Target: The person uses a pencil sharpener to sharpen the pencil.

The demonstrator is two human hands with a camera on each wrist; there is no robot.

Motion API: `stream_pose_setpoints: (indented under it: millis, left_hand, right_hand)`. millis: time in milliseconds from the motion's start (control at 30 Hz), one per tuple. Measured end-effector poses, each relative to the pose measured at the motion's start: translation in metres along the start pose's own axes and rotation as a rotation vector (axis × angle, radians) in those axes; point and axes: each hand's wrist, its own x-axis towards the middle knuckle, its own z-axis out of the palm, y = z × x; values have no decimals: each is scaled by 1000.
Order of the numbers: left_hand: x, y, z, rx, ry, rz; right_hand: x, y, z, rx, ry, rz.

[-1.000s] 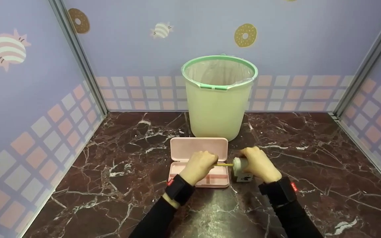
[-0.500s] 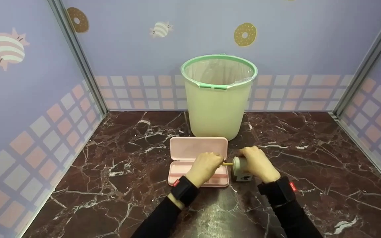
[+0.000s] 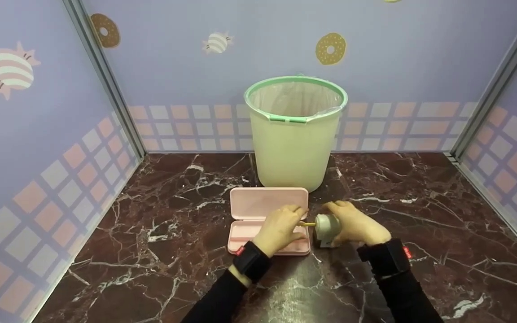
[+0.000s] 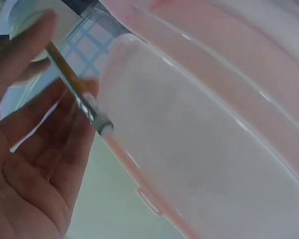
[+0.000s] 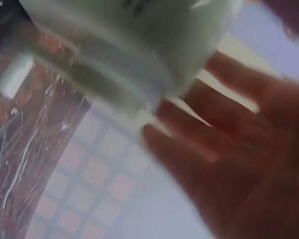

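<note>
One slim yellow metal-tipped pencil (image 4: 75,84) crosses the left hand (image 3: 280,227), fingers apart; the right hand (image 3: 356,224) clamps fingers round a rounded pale-green sharpener (image 3: 328,229).

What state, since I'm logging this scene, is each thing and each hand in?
Pencil case: open, lid raised
Sharpener: held in the right hand
Pencil: front end at the sharpener, tip hidden
Left hand: fingers relaxed beside the pencil
Bin: upright, uncovered, lined with a bag
</note>
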Motion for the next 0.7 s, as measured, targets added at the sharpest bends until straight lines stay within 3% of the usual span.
stream_pose_setpoints:
  millis: [167, 300, 500, 700]
  left_hand:
    - [7, 19, 6, 30, 64, 68]
    - [16, 38, 12, 61, 94, 97]
    - [29, 61, 23, 222, 63, 33]
    - [33, 68, 37, 391, 138, 26]
  right_hand:
    - [-7, 19, -12, -10, -93, 117]
    - [-6, 41, -11, 31, -155, 174]
    - [2, 60, 8, 41, -154, 142]
    - [1, 59, 13, 49, -168, 172]
